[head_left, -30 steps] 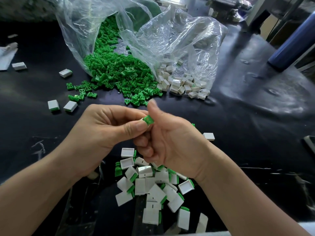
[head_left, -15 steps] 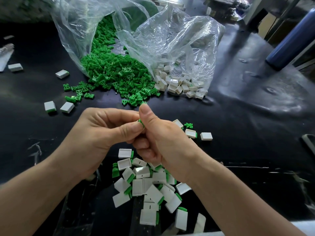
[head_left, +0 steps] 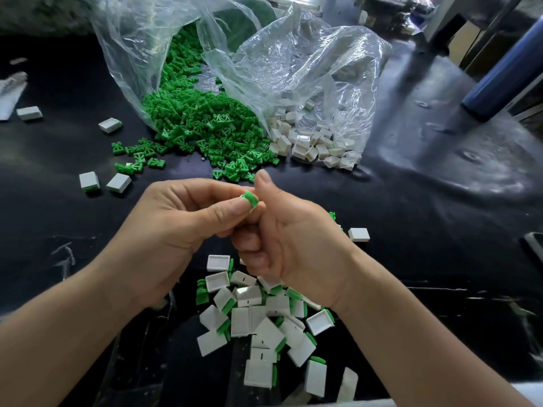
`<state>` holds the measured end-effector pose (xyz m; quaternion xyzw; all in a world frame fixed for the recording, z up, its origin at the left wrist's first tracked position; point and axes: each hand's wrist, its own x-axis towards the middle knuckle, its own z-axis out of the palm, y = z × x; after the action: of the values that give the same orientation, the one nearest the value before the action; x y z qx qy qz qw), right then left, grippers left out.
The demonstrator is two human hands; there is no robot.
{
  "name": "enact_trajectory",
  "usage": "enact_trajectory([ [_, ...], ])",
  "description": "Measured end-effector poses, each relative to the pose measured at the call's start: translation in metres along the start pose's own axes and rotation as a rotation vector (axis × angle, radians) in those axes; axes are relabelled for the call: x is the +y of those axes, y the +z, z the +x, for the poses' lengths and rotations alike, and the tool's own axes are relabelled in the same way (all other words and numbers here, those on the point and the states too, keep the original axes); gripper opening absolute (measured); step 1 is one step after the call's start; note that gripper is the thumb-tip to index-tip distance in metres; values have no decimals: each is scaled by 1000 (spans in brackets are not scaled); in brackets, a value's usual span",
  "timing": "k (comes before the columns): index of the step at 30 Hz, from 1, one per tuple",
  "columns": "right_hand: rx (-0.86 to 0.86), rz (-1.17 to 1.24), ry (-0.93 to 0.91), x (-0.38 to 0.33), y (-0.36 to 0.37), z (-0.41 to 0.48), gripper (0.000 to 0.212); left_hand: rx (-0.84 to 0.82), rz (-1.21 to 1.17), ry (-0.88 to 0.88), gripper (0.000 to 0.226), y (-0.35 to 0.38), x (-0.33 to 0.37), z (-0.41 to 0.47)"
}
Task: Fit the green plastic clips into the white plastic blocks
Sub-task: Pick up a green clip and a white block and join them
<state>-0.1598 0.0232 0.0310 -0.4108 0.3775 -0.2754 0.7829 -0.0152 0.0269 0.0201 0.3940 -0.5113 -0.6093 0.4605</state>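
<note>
Green clip (head_left: 249, 198) more exposed; left hand (head_left: 176, 230), right hand (head_left: 293, 245) both pinch it; lower part hidden.

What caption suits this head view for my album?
Left hand and right hand pinch a green clip above finished white blocks.

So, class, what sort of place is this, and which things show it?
Probably an assembly workshop: clear bags spill green clips and white blocks, with finished pieces piled nearby.
</note>
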Motion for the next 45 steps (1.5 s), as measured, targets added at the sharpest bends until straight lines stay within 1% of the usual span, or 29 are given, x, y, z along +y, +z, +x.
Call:
enact_trajectory([
  [2, 15, -45, -16, -1, -3, -1, 38, -3, -22, -13, 50, -1, 0, 0],
  [4, 31, -102, -32, -1, -4, -2, 37, 0, -63, -33, 39, -1, 0, 0],
  [8, 70, -229, -54, 1, -4, -2, 54, 10, -75, -49, 32, -1, 2, 0],
  [10, 90, -286, -60, 1, -3, -1, 56, 4, -62, -55, 34, -1, 3, 0],
  [12, 121, -372, -91, 2, -4, -1, 53, -13, -44, -56, 30, 0, 4, 0],
  [13, 144, -433, -113, 3, -5, -1, 55, -21, -43, -57, 28, 0, 4, 0],
  [15, 178, -537, -157, 4, -6, -1, 64, -29, -67, -63, 19, 2, 5, 0],
  [18, 221, -626, -200, 5, -3, 1, 76, -1, -87, -63, 22, 3, 3, 0],
  [19, 241, -653, -205, 6, -2, 1, 74, 18, -87, -64, 22, 3, 1, 0],
  [21, 272, -678, -208, 7, -1, 1, 59, 47, -88, -60, 23, 4, -1, 0],
  [23, 292, -688, -209, 7, 0, 1, 52, 56, -88, -53, 22, 4, -2, 1],
  [30, 298, -709, -194, 8, 5, 0, 49, 51, -120, -28, 29, 4, -5, -1],
  [34, 327, -744, -190, 9, 4, 0, 50, 74, -148, -41, 22, 7, -4, -1],
  [45, 348, -807, -212, 10, 4, 0, 49, 93, -216, -76, 21, 10, -1, -1],
])
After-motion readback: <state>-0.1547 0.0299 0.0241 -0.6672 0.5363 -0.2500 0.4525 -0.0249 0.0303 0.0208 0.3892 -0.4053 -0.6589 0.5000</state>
